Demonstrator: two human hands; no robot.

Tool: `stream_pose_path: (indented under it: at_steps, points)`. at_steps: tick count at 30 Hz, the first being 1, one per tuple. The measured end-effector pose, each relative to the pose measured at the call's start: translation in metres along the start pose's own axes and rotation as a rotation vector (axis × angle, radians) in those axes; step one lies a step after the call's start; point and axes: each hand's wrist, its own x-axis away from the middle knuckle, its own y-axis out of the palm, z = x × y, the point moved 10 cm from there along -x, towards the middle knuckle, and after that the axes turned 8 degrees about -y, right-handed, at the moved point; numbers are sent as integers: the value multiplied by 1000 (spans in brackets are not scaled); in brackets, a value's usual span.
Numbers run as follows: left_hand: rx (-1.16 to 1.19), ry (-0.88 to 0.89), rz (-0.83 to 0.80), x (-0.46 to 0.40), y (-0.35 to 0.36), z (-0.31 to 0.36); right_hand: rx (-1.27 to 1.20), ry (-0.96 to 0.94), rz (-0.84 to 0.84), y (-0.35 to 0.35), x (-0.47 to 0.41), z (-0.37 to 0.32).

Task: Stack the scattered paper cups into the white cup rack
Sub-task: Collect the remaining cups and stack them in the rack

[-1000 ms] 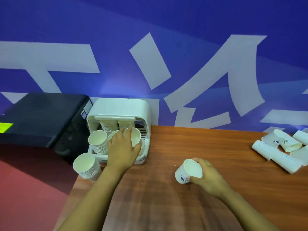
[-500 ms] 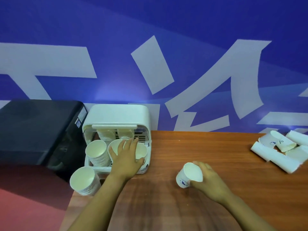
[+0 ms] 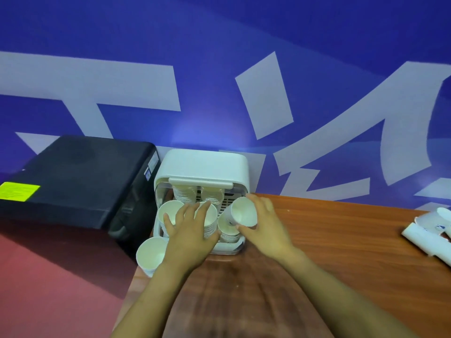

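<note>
The white cup rack (image 3: pixel 202 164) stands at the back left of the wooden table (image 3: pixel 341 240), its open front holding several stacks of white paper cups. My left hand (image 3: pixel 189 230) lies spread over the middle stack (image 3: pixel 211 213), fingers straight. My right hand (image 3: pixel 266 224) grips a single paper cup (image 3: pixel 242 212), tilted with its mouth toward me, just above the right front stack (image 3: pixel 228 229). The left stack (image 3: pixel 169 211) stands beside my left hand. Another stack of cups (image 3: pixel 150 254) sits on the table's left corner, outside the rack.
A black machine (image 3: pixel 73 176) with a yellow label stands left of the rack. Several loose cups (image 3: pixel 429 228) lie on their sides at the table's right edge. A blue wall with white shapes rises behind. Red floor lies below the table's left edge.
My right hand has lifted the single cup from the table's middle and carried it left to the rack's right front stack. My left hand has stayed on the middle stack.
</note>
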Motion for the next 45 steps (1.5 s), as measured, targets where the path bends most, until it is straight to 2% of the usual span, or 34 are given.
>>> stream_pose_path:
  at_steps: [4,10,17,22,30,35,45]
  points:
    - [-47,2,-22,1,5,-4,128,127,-186,32,2,21]
    - [-60,-4,-44,6,14,-2,110,232,-398,54,14,46]
    - [-39,23,-45,18,11,14,75,173,-347,28,22,38]
    - [5,88,-64,24,16,39,117,203,-375,8,48,56]
    - [74,219,-216,44,62,110,124,339,-390,-44,102,120]
    - [36,242,-224,51,86,169,75,368,-363,-94,130,169]
    - [-58,241,-335,98,192,366,37,372,-382,-225,206,325]
